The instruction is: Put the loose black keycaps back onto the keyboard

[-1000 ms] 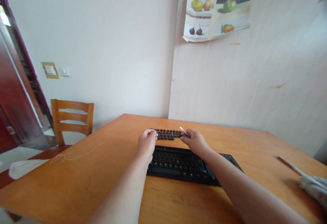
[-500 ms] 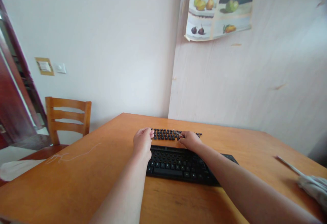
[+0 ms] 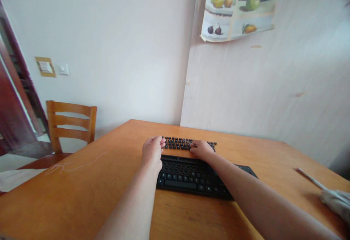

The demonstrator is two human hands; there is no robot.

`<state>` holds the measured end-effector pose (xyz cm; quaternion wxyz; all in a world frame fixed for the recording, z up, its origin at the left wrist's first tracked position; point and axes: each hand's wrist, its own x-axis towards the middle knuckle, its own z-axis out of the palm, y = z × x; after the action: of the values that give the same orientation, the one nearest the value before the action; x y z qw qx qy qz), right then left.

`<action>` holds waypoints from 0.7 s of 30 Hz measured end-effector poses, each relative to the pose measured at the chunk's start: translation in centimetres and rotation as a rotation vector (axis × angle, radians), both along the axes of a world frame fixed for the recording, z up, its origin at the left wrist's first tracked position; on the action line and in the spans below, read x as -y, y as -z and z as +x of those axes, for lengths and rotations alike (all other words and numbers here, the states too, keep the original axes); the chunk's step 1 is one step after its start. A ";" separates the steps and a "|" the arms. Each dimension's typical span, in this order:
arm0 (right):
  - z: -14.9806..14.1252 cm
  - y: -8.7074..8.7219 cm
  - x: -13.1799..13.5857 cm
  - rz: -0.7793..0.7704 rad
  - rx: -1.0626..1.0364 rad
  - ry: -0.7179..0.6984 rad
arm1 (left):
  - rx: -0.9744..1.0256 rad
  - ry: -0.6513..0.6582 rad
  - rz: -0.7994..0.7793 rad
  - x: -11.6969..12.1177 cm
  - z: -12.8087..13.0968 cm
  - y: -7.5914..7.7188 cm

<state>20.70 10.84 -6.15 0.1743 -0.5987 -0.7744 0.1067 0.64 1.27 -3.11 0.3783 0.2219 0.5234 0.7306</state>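
Observation:
A black keyboard [image 3: 191, 176] lies on the wooden table [image 3: 82, 192], with many of its upper keys taken off. Behind it, removed black keycaps [image 3: 179, 143] are laid out in rows. My left hand [image 3: 152, 151] rests curled at the left end of those rows, fingertips touching the keycaps. My right hand [image 3: 201, 149] is closed at the middle of the rows; the thin metal tool seen earlier is hidden in it now.
A wooden chair [image 3: 69, 123] stands at the table's left far side. A grey cloth with a thin stick [image 3: 332, 198] lies at the right edge. A fruit poster [image 3: 237, 12] hangs on the wall; a door is at far left.
My right hand has moved left and lowered onto the keycap rows, and the metal tool no longer sticks out. The left hand stayed at the left end. The camera tilted slightly.

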 end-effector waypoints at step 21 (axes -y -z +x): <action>1.4 -2.1 2.6 0.163 -0.442 0.076 | -0.025 0.035 0.010 0.5 0.3 -0.6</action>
<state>22.08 8.28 -4.03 0.3913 -0.5736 -0.7003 0.1658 0.93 0.78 -2.50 0.3834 0.2423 0.5204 0.7235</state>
